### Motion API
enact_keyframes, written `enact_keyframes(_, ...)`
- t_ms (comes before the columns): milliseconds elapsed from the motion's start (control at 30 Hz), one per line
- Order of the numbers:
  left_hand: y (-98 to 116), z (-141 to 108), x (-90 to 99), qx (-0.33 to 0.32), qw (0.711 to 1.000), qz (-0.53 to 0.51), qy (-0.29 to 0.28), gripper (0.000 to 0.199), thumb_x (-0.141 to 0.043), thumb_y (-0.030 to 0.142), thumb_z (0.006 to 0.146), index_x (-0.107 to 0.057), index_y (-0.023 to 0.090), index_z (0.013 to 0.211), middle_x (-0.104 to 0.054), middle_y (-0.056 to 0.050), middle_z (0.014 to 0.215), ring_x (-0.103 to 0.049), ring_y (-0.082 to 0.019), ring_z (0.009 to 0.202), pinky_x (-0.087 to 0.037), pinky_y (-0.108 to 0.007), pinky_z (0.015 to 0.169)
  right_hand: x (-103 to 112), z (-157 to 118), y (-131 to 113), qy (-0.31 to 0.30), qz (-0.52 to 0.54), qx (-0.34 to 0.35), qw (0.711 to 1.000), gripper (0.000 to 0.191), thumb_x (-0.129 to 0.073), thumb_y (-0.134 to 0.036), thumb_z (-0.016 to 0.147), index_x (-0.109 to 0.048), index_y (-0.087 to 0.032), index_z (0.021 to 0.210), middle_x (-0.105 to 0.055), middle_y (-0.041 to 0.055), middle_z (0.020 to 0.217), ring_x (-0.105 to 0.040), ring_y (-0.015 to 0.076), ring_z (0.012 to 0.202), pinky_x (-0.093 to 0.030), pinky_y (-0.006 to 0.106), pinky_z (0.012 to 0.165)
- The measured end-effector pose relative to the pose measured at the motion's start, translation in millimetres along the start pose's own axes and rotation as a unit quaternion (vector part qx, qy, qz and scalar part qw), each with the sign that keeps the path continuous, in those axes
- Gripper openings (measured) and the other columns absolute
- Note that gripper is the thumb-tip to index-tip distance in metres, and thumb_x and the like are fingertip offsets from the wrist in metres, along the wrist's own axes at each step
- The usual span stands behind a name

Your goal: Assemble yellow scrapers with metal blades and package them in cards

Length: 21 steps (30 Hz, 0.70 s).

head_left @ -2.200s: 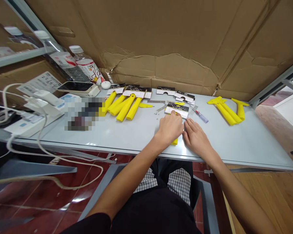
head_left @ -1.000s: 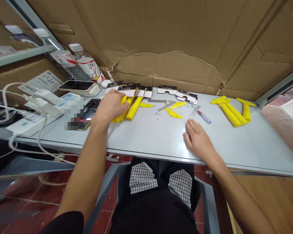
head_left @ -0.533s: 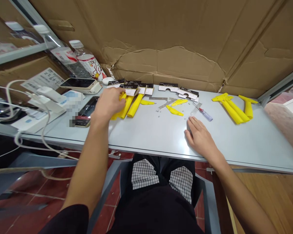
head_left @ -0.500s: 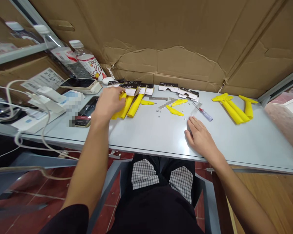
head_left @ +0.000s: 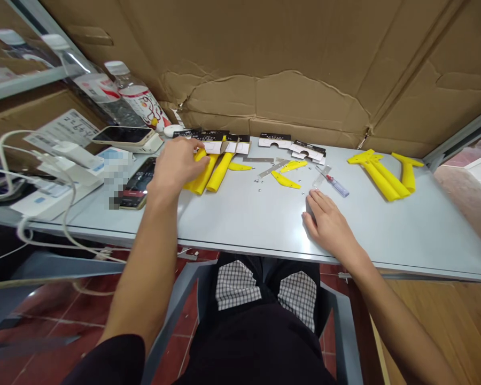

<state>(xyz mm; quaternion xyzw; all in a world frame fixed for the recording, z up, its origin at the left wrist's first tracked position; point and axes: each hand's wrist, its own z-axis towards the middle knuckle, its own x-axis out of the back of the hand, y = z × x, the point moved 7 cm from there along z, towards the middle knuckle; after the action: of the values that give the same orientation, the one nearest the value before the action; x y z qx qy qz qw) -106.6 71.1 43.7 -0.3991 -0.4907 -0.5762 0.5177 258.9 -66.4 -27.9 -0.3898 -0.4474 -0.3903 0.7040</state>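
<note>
My left hand (head_left: 179,164) is at the left end of a row of yellow plastic handles (head_left: 220,171), its fingers closed on the leftmost yellow handle (head_left: 198,174), which they partly cover. Black-and-white printed cards (head_left: 212,141) are at the far ends of these handles. My right hand (head_left: 326,216) lies flat on the table with thumb and fingers apart, holding nothing. Just beyond its fingertips is a screwdriver (head_left: 336,185) with a clear handle, beside a small clear strip. Between the hands lie flat yellow pieces (head_left: 286,181), metal strips (head_left: 273,168) and several small screws or nuts (head_left: 259,190).
Two yellow T-shaped handles and another beside them (head_left: 387,179) lie at the right. Two loose cards (head_left: 274,140) are near the cardboard wall (head_left: 304,64). On the left are a phone (head_left: 138,184), another phone (head_left: 124,135), bottles (head_left: 140,99), boxes and white cables (head_left: 66,187).
My left hand has shifted very slightly at the leftmost yellow handle. The right hand stays where it was. The whole view has turned a little.
</note>
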Motion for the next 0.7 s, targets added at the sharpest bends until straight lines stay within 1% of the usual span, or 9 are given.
enact_keyframes(133,1.9,1.9,-0.7,-0.012,1.000,-0.004,-0.002,0.044,-0.062,0.030,0.099,-0.076,0.010,0.136,-0.072,-0.014,0.131,-0.061,-0.027,0.111,-0.048,-0.046,0.113,-0.1,-0.2,0.2,0.003,0.003,0.000,1.000,0.059,-0.042,-0.034,0.109,-0.065,0.002,0.151,-0.056,0.0269,0.164,-0.050,0.0406,0.158,-0.040,0.060,0.134)
enact_keyframes(233,4.4,1.8,-2.9,-0.021,1.000,-0.005,-0.002,0.047,-0.059,0.025,0.099,-0.072,0.009,0.142,-0.067,-0.016,0.142,-0.060,-0.029,0.123,-0.045,-0.046,0.119,-0.2,-0.5,0.3,0.005,-0.002,0.001,1.000,0.059,-0.042,-0.033,0.109,-0.065,0.001,0.150,-0.057,0.0260,0.164,-0.051,0.0401,0.158,-0.040,0.060,0.133)
enact_keyframes(333,7.4,0.1,-5.1,-0.033,0.999,-0.005,0.000,0.056,-0.055,0.023,0.100,-0.063,0.006,0.153,-0.063,-0.017,0.152,-0.058,-0.031,0.136,-0.042,-0.046,0.124,-0.3,-0.6,0.6,0.005,-0.001,0.001,1.000,0.059,-0.042,-0.033,0.109,-0.065,0.003,0.150,-0.057,0.0269,0.164,-0.051,0.0408,0.158,-0.041,0.060,0.133)
enact_keyframes(433,8.9,-1.3,-4.5,-0.039,0.999,-0.006,0.008,0.057,-0.050,0.021,0.101,-0.061,0.002,0.153,-0.060,-0.020,0.157,-0.057,-0.033,0.143,-0.039,-0.043,0.127,-0.7,-0.7,1.1,0.003,0.003,0.000,1.000,0.059,-0.042,-0.034,0.109,-0.065,0.002,0.151,-0.056,0.0267,0.165,-0.051,0.0411,0.158,-0.041,0.061,0.133)
enact_keyframes(500,9.7,-1.0,-1.9,-0.047,0.999,-0.012,0.024,0.054,-0.047,0.020,0.101,-0.064,0.003,0.149,-0.056,-0.020,0.160,-0.056,-0.033,0.146,-0.038,-0.042,0.129,-0.8,-0.8,1.5,0.003,0.006,-0.001,1.000,0.059,-0.042,-0.034,0.109,-0.065,0.000,0.152,-0.056,0.0258,0.165,-0.050,0.0407,0.159,-0.040,0.062,0.133)
enact_keyframes(567,10.6,0.3,-0.3,-0.059,0.997,-0.020,0.037,0.051,-0.045,0.021,0.101,-0.067,0.007,0.145,-0.054,-0.017,0.163,-0.055,-0.032,0.146,-0.038,-0.042,0.130,-0.7,-1.0,1.8,0.002,0.007,-0.003,1.000,0.058,-0.043,-0.034,0.109,-0.065,-0.001,0.152,-0.056,0.0250,0.165,-0.050,0.0403,0.159,-0.040,0.062,0.133)
enact_keyframes(633,10.9,2.6,-2.6,-0.067,0.997,-0.026,0.034,0.050,-0.046,0.022,0.100,-0.067,0.011,0.144,-0.055,-0.016,0.161,-0.056,-0.031,0.145,-0.037,-0.042,0.130,-0.3,-0.8,1.7,0.001,0.007,-0.002,1.000,0.059,-0.043,-0.034,0.109,-0.065,0.000,0.152,-0.056,0.0259,0.165,-0.050,0.0406,0.159,-0.040,0.062,0.133)
enact_keyframes(700,10.6,4.8,-7.9,-0.068,0.997,-0.026,0.016,0.051,-0.046,0.021,0.100,-0.066,0.011,0.145,-0.058,-0.015,0.158,-0.056,-0.031,0.144,-0.037,-0.043,0.130,0.4,-0.2,1.2,0.003,0.005,0.000,1.000,0.059,-0.042,-0.033,0.109,-0.065,0.002,0.151,-0.057,0.0268,0.164,-0.050,0.0409,0.158,-0.041,0.061,0.133)
